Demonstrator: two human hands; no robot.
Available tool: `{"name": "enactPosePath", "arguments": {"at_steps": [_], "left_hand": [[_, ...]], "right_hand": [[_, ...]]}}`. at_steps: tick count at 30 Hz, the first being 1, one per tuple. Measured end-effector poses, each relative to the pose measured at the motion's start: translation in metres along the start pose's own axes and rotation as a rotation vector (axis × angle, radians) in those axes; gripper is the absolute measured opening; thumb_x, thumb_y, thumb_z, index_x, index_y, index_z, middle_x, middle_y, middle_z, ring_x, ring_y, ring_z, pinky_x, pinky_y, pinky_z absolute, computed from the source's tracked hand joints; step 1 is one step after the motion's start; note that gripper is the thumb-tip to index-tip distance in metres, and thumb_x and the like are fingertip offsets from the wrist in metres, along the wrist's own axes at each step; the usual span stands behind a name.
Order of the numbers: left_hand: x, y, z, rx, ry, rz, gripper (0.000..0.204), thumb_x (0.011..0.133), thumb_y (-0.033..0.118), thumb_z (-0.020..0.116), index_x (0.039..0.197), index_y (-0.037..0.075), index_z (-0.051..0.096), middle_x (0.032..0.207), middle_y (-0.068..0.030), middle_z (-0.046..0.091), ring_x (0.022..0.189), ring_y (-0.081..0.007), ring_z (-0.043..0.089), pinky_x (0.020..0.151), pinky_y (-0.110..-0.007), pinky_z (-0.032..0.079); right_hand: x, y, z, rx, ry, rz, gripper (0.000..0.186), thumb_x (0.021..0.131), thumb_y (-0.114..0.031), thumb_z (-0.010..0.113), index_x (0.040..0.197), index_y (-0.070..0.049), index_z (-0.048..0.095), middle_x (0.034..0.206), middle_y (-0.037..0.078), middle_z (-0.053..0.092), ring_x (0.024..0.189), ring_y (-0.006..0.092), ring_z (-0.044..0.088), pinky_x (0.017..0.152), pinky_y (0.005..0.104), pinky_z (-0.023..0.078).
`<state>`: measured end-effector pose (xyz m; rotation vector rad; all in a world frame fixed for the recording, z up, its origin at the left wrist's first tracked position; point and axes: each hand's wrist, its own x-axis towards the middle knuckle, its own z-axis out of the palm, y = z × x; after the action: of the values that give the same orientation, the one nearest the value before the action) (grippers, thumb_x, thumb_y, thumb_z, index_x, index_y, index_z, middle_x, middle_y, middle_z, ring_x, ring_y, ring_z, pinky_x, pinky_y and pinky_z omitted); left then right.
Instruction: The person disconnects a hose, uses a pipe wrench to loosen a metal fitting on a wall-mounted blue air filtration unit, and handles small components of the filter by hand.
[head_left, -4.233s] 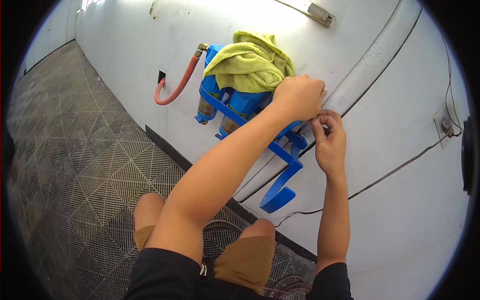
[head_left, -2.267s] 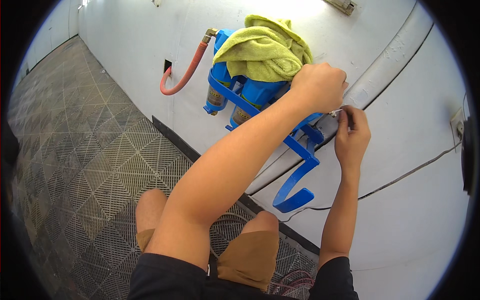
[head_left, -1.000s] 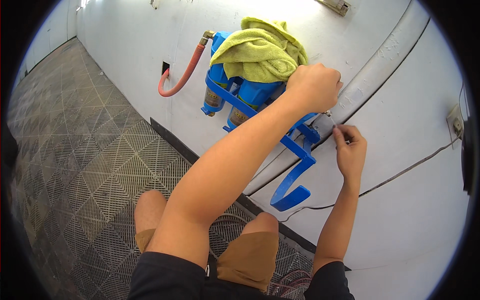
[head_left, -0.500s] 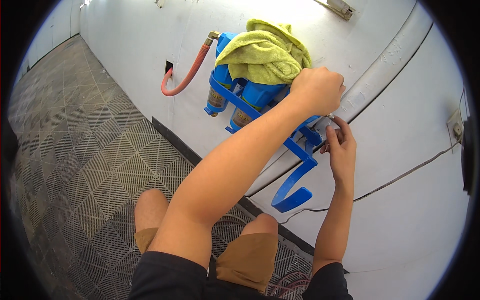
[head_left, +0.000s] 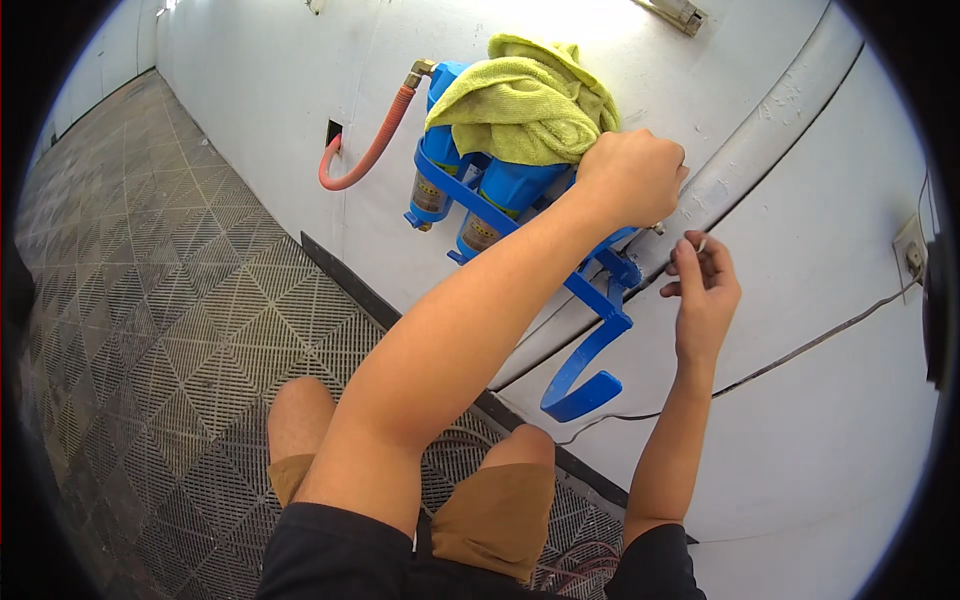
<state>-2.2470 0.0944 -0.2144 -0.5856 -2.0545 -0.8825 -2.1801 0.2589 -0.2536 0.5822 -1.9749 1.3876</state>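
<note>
A blue air filter unit point(head_left: 515, 185) with several canisters is mounted on the white wall, and a crumpled yellow-green cloth point(head_left: 530, 105) lies over its top. My left hand point(head_left: 632, 178) is closed in a fist at the unit's right end, beside the cloth; what it grips is hidden behind the fingers. Just under that fist a small metal fitting point(head_left: 657, 229) sticks out. Apart from the unit, to its right, my right hand point(head_left: 708, 285) pinches a small pale piece point(head_left: 702, 243) between thumb and fingers, too small to name.
A blue hooked bracket point(head_left: 585, 395) juts out below the unit. An orange-red hose point(head_left: 375, 160) runs from a brass elbow point(head_left: 421, 72) into a wall opening. A thin cable point(head_left: 800, 355) crosses the wall to a socket point(head_left: 910, 255). Grated tiles point(head_left: 190, 360) cover the floor.
My right hand has moved right, away from the metal fitting, with a small pale piece between its fingers. My left hand stays at the unit's right end.
</note>
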Motion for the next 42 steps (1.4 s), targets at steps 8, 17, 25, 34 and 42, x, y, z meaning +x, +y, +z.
{"name": "enactPosePath", "arguments": {"at_steps": [8,17,25,34,42], "left_hand": [[0.001,0.0,0.002,-0.002,-0.004,-0.014,0.026,0.093,0.027,0.06,0.088,0.006,0.075,0.076,-0.017,0.071,0.075,-0.0384,0.07,0.071,-0.049,0.056],[0.001,-0.001,0.003,0.011,0.005,-0.005,0.026,0.094,0.027,0.059,0.088,0.007,0.075,0.076,-0.0166,0.071,0.076,-0.0388,0.069,0.071,-0.049,0.056],[0.001,0.0,0.001,0.004,-0.003,-0.017,0.026,0.093,0.028,0.06,0.091,0.007,0.076,0.076,-0.0164,0.071,0.075,-0.0379,0.07,0.07,-0.048,0.056],[0.001,-0.001,0.002,0.002,0.037,0.004,0.026,0.093,0.027,0.06,0.087,0.006,0.074,0.075,-0.0182,0.071,0.075,-0.0388,0.069,0.07,-0.049,0.056],[0.001,-0.001,0.001,-0.014,0.005,0.006,0.027,0.093,0.027,0.06,0.084,0.005,0.073,0.075,-0.0182,0.07,0.074,-0.04,0.069,0.07,-0.05,0.055]], "right_hand": [[0.002,0.031,0.015,-0.004,-0.125,0.233,0.028,0.101,-0.022,0.064,0.109,0.004,0.07,0.083,0.005,0.068,0.071,0.0099,0.06,0.056,0.0243,0.05],[0.01,0.017,0.015,0.065,0.021,0.061,0.021,0.1,-0.015,0.064,0.108,0.003,0.07,0.094,0.008,0.071,0.072,0.0123,0.064,0.059,0.025,0.052],[0.019,0.006,0.012,-0.367,-0.039,-0.221,0.019,0.093,-0.011,0.068,0.102,0.005,0.071,0.093,0.015,0.074,0.072,0.0125,0.066,0.065,0.0267,0.054],[0.033,0.019,0.01,0.001,-0.052,0.216,0.024,0.1,-0.014,0.062,0.108,0.008,0.068,0.084,0.008,0.068,0.074,0.0132,0.063,0.065,0.0277,0.056],[0.028,-0.007,0.007,-0.322,-0.157,0.057,0.027,0.099,-0.019,0.064,0.104,0.006,0.07,0.083,0.008,0.07,0.071,0.0126,0.063,0.064,0.0286,0.056]]}}
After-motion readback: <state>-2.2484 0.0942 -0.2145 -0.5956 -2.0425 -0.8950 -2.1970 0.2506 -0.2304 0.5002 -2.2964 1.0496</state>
